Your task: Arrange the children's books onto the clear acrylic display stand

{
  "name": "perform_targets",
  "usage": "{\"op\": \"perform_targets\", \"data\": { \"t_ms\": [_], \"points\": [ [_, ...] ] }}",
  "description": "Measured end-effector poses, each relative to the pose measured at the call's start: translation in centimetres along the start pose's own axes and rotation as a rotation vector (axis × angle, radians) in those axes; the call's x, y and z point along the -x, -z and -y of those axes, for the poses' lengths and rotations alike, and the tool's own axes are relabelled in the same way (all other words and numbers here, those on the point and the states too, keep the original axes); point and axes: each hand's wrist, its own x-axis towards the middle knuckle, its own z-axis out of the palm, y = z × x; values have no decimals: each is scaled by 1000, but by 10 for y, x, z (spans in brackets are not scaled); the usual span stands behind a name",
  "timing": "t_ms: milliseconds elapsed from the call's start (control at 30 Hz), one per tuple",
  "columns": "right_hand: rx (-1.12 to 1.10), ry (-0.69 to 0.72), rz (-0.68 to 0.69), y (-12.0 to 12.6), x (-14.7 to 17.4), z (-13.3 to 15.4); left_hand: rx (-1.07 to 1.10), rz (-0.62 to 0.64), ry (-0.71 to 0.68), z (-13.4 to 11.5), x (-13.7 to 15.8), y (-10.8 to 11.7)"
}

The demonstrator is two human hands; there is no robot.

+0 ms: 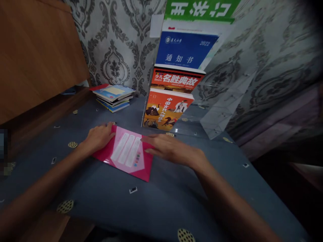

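A pink book (127, 153) with a pale panel of printed lines lies on the blue-grey tablecloth, turned at a slant to me. At its far left corner, my left hand (99, 137) is closed on the edge. My right hand (168, 148) grips the far right part, with thumb and fingers over the cover. Just beyond the book stands a clear tiered rack (214, 129) holding several books upright. Its lowest tier has an orange book (168, 109), with a red book (178, 79) behind it. Higher up are a blue booklet (185, 50) and a green book (202, 9).
A stack of several books (113, 97) lies at the back left, near the patterned wall (116, 60). A brown wooden panel (37, 57) rises at the left. The tablecloth (161, 201) falls off along a slanting edge at the right.
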Motion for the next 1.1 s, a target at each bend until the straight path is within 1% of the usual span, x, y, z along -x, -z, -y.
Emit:
{"op": "perform_targets", "data": {
  "t_ms": [67, 100, 167, 200, 267, 333, 400, 467, 567, 667, 833, 967, 1033, 1100],
  "points": [
    [11, 24, 45, -12, -9, 10, -49, 21, -2, -8, 16, 5],
    [9, 52, 50, -20, -14, 14, -72, 6, -11, -13, 22, 6],
    [-3, 106, 0, -39, -23, 23, -80, -82, -65, -23, 31, 4],
    [-8, 117, -26, -50, -28, 27, -45, -133, -124, -29, 33, 1],
    [-26, 93, -75, -71, -37, 34, 116, -198, -286, -39, 35, -11],
    [-59, 39, -102, -87, -44, 40, 320, -202, -429, -45, 34, -27],
    [-75, 2, -107, -97, -48, 42, 463, -201, -478, -48, 33, -44],
    [-68, -14, -111, -102, -48, 40, 522, -213, -444, -48, 33, -57],
    [-61, -72, -135, -104, -44, 33, 518, -235, -375, -45, 35, -66],
    [-41, -163, -151, -103, -38, 24, 424, -271, -373, -41, 37, -64],
    [37, -263, -120, -99, -23, 12, 296, -298, -368, -32, 43, -59],
    [67, -335, -121, -98, -11, 3, 243, -276, -266, -20, 50, -58],
    [74, -344, -136, -99, -8, 0, 247, -255, -220, -15, 54, -58],
    [72, -339, -159, -100, -6, -3, 255, -248, -201, -12, 57, -58]
  ]
}}
